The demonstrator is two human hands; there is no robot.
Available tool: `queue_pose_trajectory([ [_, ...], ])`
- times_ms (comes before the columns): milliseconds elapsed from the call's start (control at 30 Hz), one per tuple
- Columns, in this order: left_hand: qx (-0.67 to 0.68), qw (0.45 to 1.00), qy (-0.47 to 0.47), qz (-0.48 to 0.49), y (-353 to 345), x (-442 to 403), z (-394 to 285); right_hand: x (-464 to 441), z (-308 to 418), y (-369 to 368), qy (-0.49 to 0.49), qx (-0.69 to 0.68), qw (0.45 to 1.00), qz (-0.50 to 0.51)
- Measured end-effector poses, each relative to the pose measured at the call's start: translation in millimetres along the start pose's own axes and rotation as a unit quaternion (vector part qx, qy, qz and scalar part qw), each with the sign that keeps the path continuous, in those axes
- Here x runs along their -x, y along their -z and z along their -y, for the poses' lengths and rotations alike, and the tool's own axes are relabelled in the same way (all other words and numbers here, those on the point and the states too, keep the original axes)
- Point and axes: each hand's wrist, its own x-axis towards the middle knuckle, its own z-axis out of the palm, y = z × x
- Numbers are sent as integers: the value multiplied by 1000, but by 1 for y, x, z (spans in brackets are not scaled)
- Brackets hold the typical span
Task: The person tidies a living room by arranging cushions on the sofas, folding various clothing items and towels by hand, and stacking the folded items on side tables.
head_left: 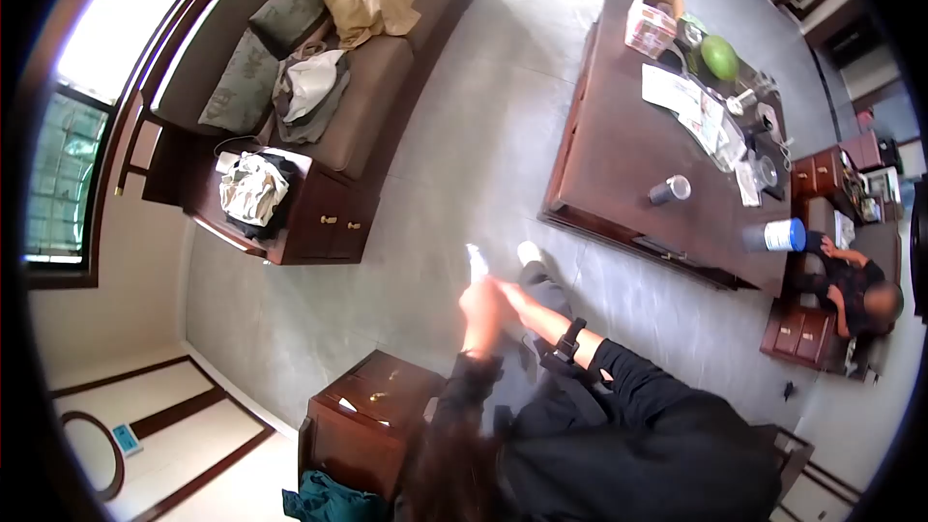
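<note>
My left hand (pixel 479 305) and my right hand (pixel 514 299) meet in front of my body, above the grey floor, and both are blurred. The left one looks closed. Fingers of the right hand are smeared where they touch the left. Just beyond my left hand a small white thing (pixel 476 262) shows; whether it is held or is a shoe on the floor, I cannot tell. A pale shoe (pixel 529 252) of mine stands to its right. Around my right wrist is a black band (pixel 570 339).
A dark wooden table (pixel 609 126) carries a cup (pixel 670 190), a blue-lidded canister (pixel 784 235), papers (pixel 677 97), a green melon (pixel 719 57) and a box (pixel 652 26). A sofa (pixel 372 87) and side cabinet (pixel 324 217) stand left. Another person (pixel 855 280) sits far right.
</note>
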Motion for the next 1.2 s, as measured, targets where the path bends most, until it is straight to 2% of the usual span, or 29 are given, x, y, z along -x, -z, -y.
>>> queue_pose_trajectory([
  [33, -30, 998, 19, 43, 9, -13, -31, -23, -7, 21, 34, -40, 998, -40],
  [67, -73, 993, -44, 79, 3, -26, -44, -43, -11, 50, 29, -76, 996, -34],
  [100, -3, 997, -61, 50, -23, -42, -48, -59, -6, 78, 25, -112, 993, -30],
  [133, -71, 992, -98, 27, -21, -52, -75, -69, 12, 95, 39, -177, 983, -22],
  [167, -108, 989, -88, 50, -50, -72, -83, -82, 27, 118, 48, -233, 971, -13],
  [233, -77, 984, -159, -27, -99, -103, -105, -95, 70, 151, 39, -310, 950, -4],
  [267, -104, 972, -208, 15, -92, -120, -131, -94, 99, 159, 23, -331, 943, -6],
  [300, -132, 956, -256, 62, -85, -137, -155, -105, 107, 183, 13, -271, 957, -99],
  [367, -23, 933, -261, 246, -111, -186, -188, -135, 106, 254, 40, -175, 981, -72],
  [400, -30, 918, -349, 185, -116, -199, -200, -146, 118, 281, 69, -178, 973, -129],
  [433, 30, 916, -372, 144, -100, -210, -220, -156, 131, 306, 97, -178, 961, -186],
  [500, 77, 953, -281, 86, -120, -237, -236, -183, 167, 352, 116, -428, 881, -166],
  [533, 83, 962, -220, 140, -105, -249, -247, -197, 174, 384, 84, -433, 876, -195],
  [567, 126, 960, -202, 144, -81, -254, -252, -218, 168, 424, 53, -441, 868, -222],
  [600, 359, 908, -80, 200, -96, -264, -234, -241, 156, 469, 65, -418, 875, -236],
  [667, 301, 935, -151, 108, -69, -269, -214, -263, 147, 504, 83, -394, 869, -287],
  [733, 127, 983, -91, 97, -104, -267, -118, -282, 130, 543, 101, -438, 834, -321],
  [767, 129, 977, 18, 172, -75, -261, -100, -279, 138, 539, 128, -479, 809, -316],
  [833, -6, 997, -76, 7, -79, -233, 9, -268, 160, 518, 101, -527, 773, -339],
  [867, -60, 994, 51, 76, -45, -223, 20, -276, 140, 536, 104, -555, 771, -293],
  [900, -52, 991, 112, 52, -26, -204, 53, -262, 156, 512, 114, -508, 792, -318],
  [933, -60, 983, 167, 46, -1, -188, 77, -246, 175, 484, 77, -505, 790, -339],
  [967, -99, 987, 126, -19, 23, -168, 98, -230, 192, 463, 40, -500, 786, -361],
  [1000, -22, 973, 229, 0, 51, -151, 114, -226, 180, 460, 26, -473, 814, -337],
  [1033, -78, 970, 230, -18, 81, -137, 104, -225, 164, 461, 14, -443, 840, -312],
  [1067, -129, 959, 248, -44, 92, -119, 127, -220, 143, 455, 60, -473, 845, -242],
  [1133, -126, 935, 327, -53, 112, -83, 174, -210, 104, 441, 134, -522, 838, -89],
  [1167, -127, 927, 347, -57, 116, -64, 196, -193, 115, 414, 12, -524, 832, -180],
  [1200, -122, 917, 378, -25, 115, -48, 227, -181, 103, 395, -2, -484, 845, -225],
])
